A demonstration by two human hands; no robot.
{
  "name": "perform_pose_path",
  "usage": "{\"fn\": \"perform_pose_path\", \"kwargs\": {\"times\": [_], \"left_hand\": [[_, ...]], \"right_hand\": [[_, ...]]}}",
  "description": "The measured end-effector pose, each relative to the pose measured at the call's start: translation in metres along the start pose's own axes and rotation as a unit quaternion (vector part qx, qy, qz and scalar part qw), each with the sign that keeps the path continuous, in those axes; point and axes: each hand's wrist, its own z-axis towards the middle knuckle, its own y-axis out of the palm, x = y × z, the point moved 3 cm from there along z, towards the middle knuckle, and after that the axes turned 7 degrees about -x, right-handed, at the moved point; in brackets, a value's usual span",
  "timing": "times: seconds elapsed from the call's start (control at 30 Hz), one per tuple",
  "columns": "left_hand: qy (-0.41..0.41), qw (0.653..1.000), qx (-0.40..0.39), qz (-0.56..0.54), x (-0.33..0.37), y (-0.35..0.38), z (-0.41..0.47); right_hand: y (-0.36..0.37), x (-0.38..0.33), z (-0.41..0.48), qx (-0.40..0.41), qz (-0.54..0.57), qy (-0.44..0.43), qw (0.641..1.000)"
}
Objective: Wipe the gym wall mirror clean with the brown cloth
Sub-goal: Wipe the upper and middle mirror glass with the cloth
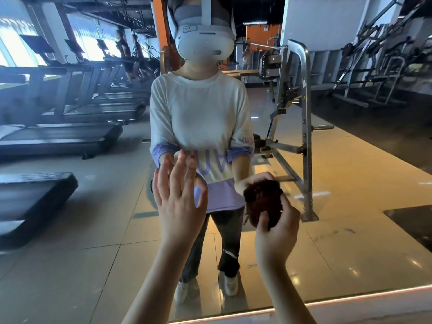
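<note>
At five o'clock the right hand [277,232] clutches the balled brown cloth [261,198], likely soft, light, best palmed whole; the left hand [180,202] hangs spread.

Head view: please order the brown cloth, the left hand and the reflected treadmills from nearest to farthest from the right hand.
1. brown cloth, gripped in the right hand itself.
2. left hand, beside it to the left, fingers spread.
3. treadmills, reflected at the far left of the mirror.
</note>
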Motion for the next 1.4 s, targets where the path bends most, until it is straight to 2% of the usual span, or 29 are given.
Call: {"fn": "perform_pose_path", "kwargs": {"times": [0.07, 0.13, 0.23, 0.3, 0.43, 0.5, 0.63, 0.7, 0.77, 0.87, 0.9, 0.97, 1.07, 1.13, 1.23, 1.33, 1.4], "left_hand": [[0.044, 0.999, -0.011, -0.016, 0.012, 0.002, 0.004], [0.062, 0.998, -0.021, -0.027, 0.025, 0.005, 0.009], [0.063, 0.997, -0.036, -0.007, 0.038, 0.013, 0.011], [0.062, 0.997, -0.04, 0.01, 0.039, 0.018, 0.01], [0.061, 0.998, -0.022, 0.027, 0.036, 0.022, 0.008], [0.06, 0.998, -0.017, 0.025, 0.037, 0.022, 0.008], [0.054, 0.998, -0.018, 0.024, 0.039, 0.02, 0.008], [0.047, 0.999, -0.02, 0.021, 0.041, 0.02, 0.008], [0.028, 0.999, -0.021, 0.017, 0.045, 0.022, 0.008], [0.005, 1.0, -0.012, 0.017, 0.051, 0.025, 0.007], [0.001, 1.0, -0.008, 0.021, 0.053, 0.026, 0.007], [-0.002, 1.0, 0.0, 0.029, 0.055, 0.026, 0.007], [-0.008, 0.999, 0.002, 0.035, 0.058, 0.027, 0.007], [-0.018, 0.999, 0.003, 0.036, 0.06, 0.027, 0.007], [-0.034, 0.999, 0.001, 0.03, 0.063, 0.027, 0.005], [-0.039, 0.999, -0.003, 0.023, 0.064, 0.027, 0.004], [-0.041, 0.999, -0.01, 0.022, 0.064, 0.028, 0.004]], "right_hand": [[-0.004, -0.009, 0.013, -0.024, -0.017, -0.082, 0.996], [-0.016, -0.014, 0.038, 0.003, -0.021, -0.11, 0.994], [-0.035, -0.01, 0.067, 0.092, 0.057, 0.001, 0.994], [-0.034, -0.013, 0.066, 0.095, 0.063, 0.012, 0.993], [-0.02, -0.032, 0.057, 0.021, -0.016, -0.158, 0.987], [-0.025, -0.04, 0.074, 0.035, -0.017, -0.179, 0.983], [-0.054, -0.045, 0.118, 0.14, 0.037, -0.114, 0.983], [-0.058, -0.047, 0.121, 0.161, 0.061, -0.078, 0.982], [-0.048, -0.051, 0.112, 0.126, 0.04, -0.123, 0.984], [-0.037, -0.052, 0.101, 0.051, -0.037, -0.251, 0.966], [-0.041, -0.05, 0.105, 0.045, -0.042, -0.259, 0.964], [-0.056, -0.041, 0.119, 0.073, -0.018, -0.213, 0.974], [-0.081, -0.014, 0.139, 0.131, 0.064, -0.061, 0.987], [-0.082, -0.004, 0.135, 0.129, 0.072, -0.018, 0.989], [-0.064, -0.007, 0.109, 0.045, 0.008, -0.089, 0.995], [-0.055, -0.006, 0.098, -0.022, -0.063, -0.194, 0.979], [-0.065, 0.001, 0.107, -0.003, -0.057, -0.16, 0.985]]}}
